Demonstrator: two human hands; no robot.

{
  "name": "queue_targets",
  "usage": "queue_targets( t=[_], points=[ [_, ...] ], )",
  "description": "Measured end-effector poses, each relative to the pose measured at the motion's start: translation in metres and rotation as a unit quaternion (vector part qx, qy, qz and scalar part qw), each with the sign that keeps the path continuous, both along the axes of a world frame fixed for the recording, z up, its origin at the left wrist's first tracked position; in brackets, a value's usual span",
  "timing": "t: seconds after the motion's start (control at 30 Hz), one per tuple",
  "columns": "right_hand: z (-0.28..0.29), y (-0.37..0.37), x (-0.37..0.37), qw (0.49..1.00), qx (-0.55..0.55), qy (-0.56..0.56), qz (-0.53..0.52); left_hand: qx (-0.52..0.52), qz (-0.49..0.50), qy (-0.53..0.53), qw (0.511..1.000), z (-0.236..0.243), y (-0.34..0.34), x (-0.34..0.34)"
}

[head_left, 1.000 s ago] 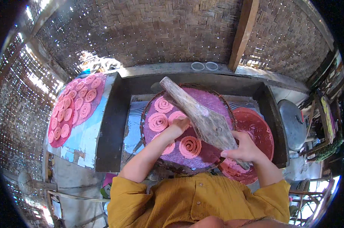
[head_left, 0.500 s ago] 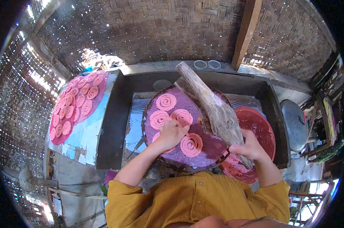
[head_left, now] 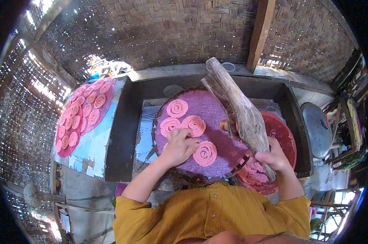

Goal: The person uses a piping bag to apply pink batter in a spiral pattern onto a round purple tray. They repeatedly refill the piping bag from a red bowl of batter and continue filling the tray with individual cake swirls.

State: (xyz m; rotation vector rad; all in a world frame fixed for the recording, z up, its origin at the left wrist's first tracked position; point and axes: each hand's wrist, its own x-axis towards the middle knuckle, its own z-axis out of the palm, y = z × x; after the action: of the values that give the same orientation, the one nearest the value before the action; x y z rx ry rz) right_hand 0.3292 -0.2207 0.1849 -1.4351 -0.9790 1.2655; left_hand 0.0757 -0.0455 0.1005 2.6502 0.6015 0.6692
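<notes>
My right hand [head_left: 274, 156] grips the lower end of a weathered wooden press [head_left: 249, 118], which slants up and to the left over the right part of a round tray. A small copper-coloured nozzle [head_left: 224, 125] shows on the press's left side. Pink dough spirals [head_left: 205, 153] lie on purple mesh [head_left: 210, 106] covering the tray. My left hand [head_left: 179, 147] is low over the mesh, holding nothing visible, fingers spread. Its fingertips are close to two spirals, including the middle one [head_left: 193, 125]. Whatever lies beneath the palm is hidden.
Right of the tray stands a red basin [head_left: 288, 140] with pink dough [head_left: 257, 175] in it. A dark wooden frame [head_left: 118, 134] surrounds both. More spirals rest on pink mesh [head_left: 106, 106] at the left. A metal lid [head_left: 316, 129] is at the far right, and a woven wall [head_left: 171, 36] rises behind.
The wooden press has shifted right in my right hand, uncovering more mesh. My left hand has drawn back from the middle spiral, and its fingers have spread.
</notes>
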Motion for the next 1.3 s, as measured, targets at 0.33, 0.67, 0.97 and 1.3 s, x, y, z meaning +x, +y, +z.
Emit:
queue_targets(
  t=[0.33,0.67,0.97,1.3],
  points=[
    [0.003,-0.012,0.001,1.000,0.020,0.003,0.000,-0.038,0.004,0.036,0.999,0.000,-0.001,0.000],
    [0.000,-0.016,0.000,1.000,0.023,-0.012,0.003,-0.067,-0.077,0.042,0.994,-0.002,-0.013,0.005],
    [-0.003,-0.023,0.004,0.999,0.045,-0.002,0.010,-0.055,-0.040,0.067,0.995,0.003,-0.002,-0.008],
    [0.001,-0.017,-0.002,0.973,-0.079,0.153,0.156,-0.690,-0.372,-0.452,0.426,0.116,0.039,0.085]
  ],
)
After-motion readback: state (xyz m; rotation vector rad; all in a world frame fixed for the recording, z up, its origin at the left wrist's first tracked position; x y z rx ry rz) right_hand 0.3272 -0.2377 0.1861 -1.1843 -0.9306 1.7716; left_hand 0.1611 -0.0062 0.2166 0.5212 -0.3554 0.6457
